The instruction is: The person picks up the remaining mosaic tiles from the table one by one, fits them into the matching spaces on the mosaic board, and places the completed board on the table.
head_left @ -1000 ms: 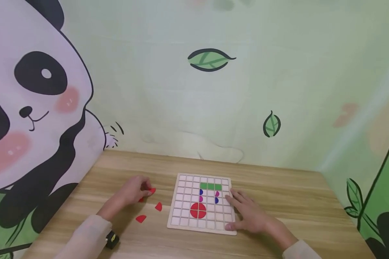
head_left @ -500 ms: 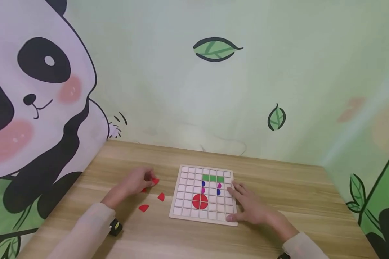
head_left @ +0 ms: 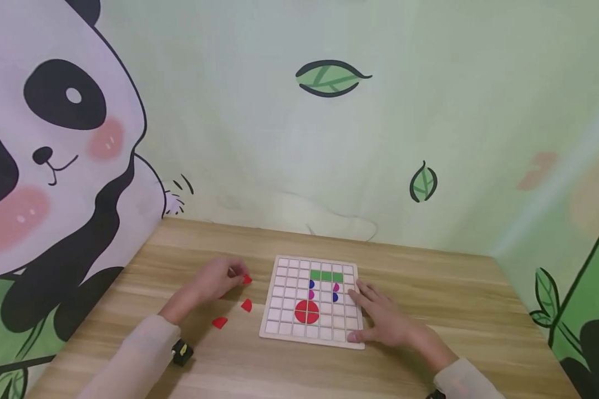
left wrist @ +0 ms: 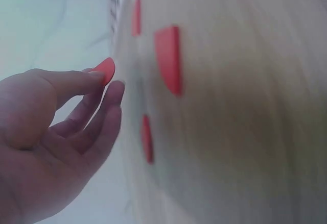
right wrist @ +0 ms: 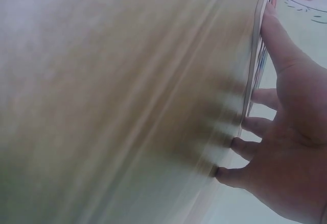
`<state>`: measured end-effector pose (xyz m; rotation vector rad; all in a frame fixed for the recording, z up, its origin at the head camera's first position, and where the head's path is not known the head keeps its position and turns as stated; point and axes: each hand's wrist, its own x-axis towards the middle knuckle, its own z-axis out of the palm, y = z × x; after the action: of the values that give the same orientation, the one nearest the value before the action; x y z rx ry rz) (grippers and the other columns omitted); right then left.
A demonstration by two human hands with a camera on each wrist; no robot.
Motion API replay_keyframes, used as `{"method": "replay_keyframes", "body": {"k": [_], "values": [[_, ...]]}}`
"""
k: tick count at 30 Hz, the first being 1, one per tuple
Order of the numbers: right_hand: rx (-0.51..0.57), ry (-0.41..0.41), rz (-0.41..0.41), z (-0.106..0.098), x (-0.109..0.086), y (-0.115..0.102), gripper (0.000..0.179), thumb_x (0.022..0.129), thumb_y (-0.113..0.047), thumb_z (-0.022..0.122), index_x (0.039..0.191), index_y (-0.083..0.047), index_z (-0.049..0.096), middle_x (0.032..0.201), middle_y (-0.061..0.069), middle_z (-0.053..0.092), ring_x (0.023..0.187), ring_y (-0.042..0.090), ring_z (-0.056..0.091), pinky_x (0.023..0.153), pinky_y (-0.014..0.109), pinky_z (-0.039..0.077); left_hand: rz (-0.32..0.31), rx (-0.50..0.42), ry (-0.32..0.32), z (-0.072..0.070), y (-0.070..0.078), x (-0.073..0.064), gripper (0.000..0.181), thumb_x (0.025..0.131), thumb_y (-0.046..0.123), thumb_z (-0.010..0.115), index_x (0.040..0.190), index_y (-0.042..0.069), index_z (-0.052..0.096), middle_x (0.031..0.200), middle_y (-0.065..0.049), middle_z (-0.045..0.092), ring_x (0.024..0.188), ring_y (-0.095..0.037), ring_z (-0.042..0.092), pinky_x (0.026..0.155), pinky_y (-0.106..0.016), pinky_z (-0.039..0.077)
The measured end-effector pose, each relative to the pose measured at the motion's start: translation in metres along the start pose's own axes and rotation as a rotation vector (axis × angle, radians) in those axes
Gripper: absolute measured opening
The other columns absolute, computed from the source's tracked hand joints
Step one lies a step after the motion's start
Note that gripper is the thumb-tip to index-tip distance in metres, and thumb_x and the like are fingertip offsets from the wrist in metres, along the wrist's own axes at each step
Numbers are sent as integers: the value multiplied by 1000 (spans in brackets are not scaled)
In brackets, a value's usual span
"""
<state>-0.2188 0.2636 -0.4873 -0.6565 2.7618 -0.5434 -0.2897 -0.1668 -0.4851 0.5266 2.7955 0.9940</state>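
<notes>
My left hand (head_left: 221,279) pinches a red quarter-circle tile (left wrist: 107,70) between thumb and fingertips, raised off the table to the left of the board. Below that hand lie loose red tiles, one near the board (head_left: 247,305) and one closer to me (head_left: 219,322); the left wrist view shows another red tile (left wrist: 147,139), mostly hidden by the hand in the head view. At the right edge of the white gridded board (head_left: 273,313), my right hand (head_left: 383,318) rests with fingers spread, its thumb on the near corner.
On the grid sit a red circle (head_left: 301,306) of quarter tiles, a green bar (head_left: 326,276), and small blue and magenta half-circles. A wooden table (head_left: 429,354) carries everything. The wall (head_left: 259,138) with a panda and leaves stands behind it.
My left hand has lifted the red tile and shifted right towards the board. The right hand stays on the board's edge. The head view tilted slightly.
</notes>
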Motion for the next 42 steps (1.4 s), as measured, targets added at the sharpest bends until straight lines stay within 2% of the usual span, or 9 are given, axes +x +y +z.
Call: {"method": "replay_keyframes", "body": {"k": [3,8,12,17,22,27,36,42], "values": [[-9,2,-6,-1,1,1,105,87,-64,79,165,-9,36,175,19,17,159,49,11,122,72,15,15,-35,6,0,13,3,10,100,5,70,107,11,75,100,-1,69,89,-18,64,72,-32,56],[-13,-2,-5,-1,2,0,105,86,-65,78,164,-9,37,175,19,17,159,49,11,122,72,15,77,-28,14,5,34,8,15,100,5,70,114,6,76,103,0,69,96,-19,65,82,-34,59],[-5,-3,2,-1,2,-1,105,86,-66,78,165,-10,37,175,18,16,159,48,11,122,71,15,96,-33,14,10,51,13,15,101,6,70,114,9,78,103,3,69,95,-18,63,84,-34,58],[2,-3,11,-1,0,3,106,86,-66,78,165,-10,35,175,17,15,160,48,9,121,73,14,114,-70,-38,21,70,21,12,103,9,70,112,12,78,101,5,69,93,-19,62,83,-32,57],[-5,6,-6,-1,1,6,106,87,-66,77,165,-9,35,175,19,15,159,49,10,120,74,15,122,-103,-62,30,81,30,8,102,10,71,107,16,76,98,5,69,88,-17,64,78,-30,58],[-1,0,-8,0,1,3,105,86,-66,78,165,-9,36,175,18,15,159,49,10,121,74,14,133,-133,-94,40,89,33,8,103,8,70,109,13,72,100,1,68,82,-17,66,73,-28,59],[5,-2,-3,-3,1,-1,105,87,-64,78,165,-9,34,175,18,14,159,49,9,122,72,15,237,-56,-113,56,102,42,15,103,5,65,115,3,73,104,-2,65,89,-16,61,76,-28,56],[5,-8,-6,-2,0,0,105,88,-65,77,166,-9,34,175,18,14,159,49,9,119,76,16,231,-108,-143,67,108,46,14,102,6,69,117,3,69,98,1,69,88,-14,65,78,-27,57]]}}
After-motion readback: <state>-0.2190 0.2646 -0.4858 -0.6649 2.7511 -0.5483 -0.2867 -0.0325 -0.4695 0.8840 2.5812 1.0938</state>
